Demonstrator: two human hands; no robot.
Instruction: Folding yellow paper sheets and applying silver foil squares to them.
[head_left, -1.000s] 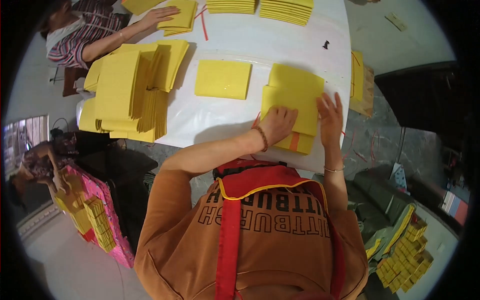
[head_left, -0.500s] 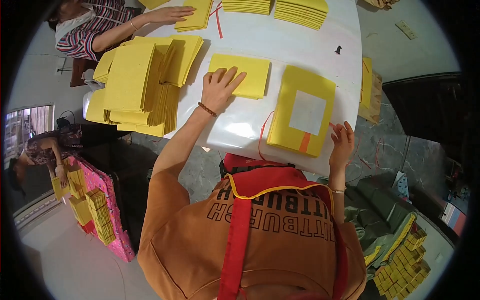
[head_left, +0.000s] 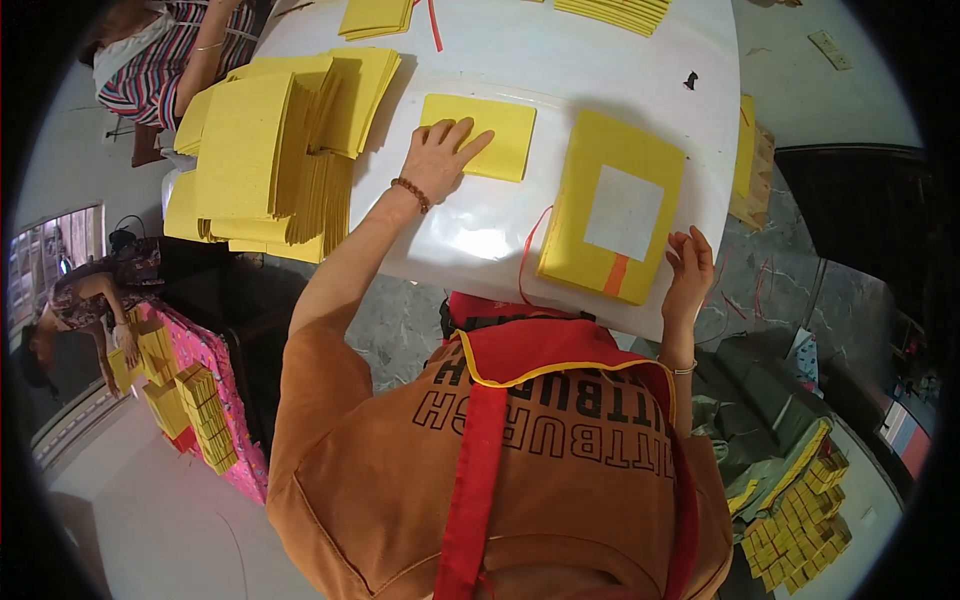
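Observation:
My left hand [head_left: 440, 162] lies with spread fingers on a small stack of yellow paper sheets [head_left: 508, 150] on the white table. Right of it rests a thicker yellow paper block [head_left: 617, 140] with a white rectangular sheet [head_left: 624, 213] and an orange strip [head_left: 617, 274] on top. A thin red ribbon [head_left: 527, 256] loops out from the block's left side. My right hand [head_left: 690, 272] is just beyond the block's right edge, fingers loosely curled and apart, with nothing visible in them.
Tall piles of yellow paper [head_left: 245, 150] stand at the table's left. More yellow stacks [head_left: 612, 12] lie along the far side. A co-worker in a striped shirt [head_left: 160, 70] is at the far left; another person [head_left: 95, 300] works at a pink-covered table [head_left: 240, 400]. Yellow bundles [head_left: 795, 530] are piled lower right.
The red ribbon end seen by my right hand no longer shows there. The co-worker's hand has left the far yellow stack. The whole view has shifted slightly; my left hand stays on its stack.

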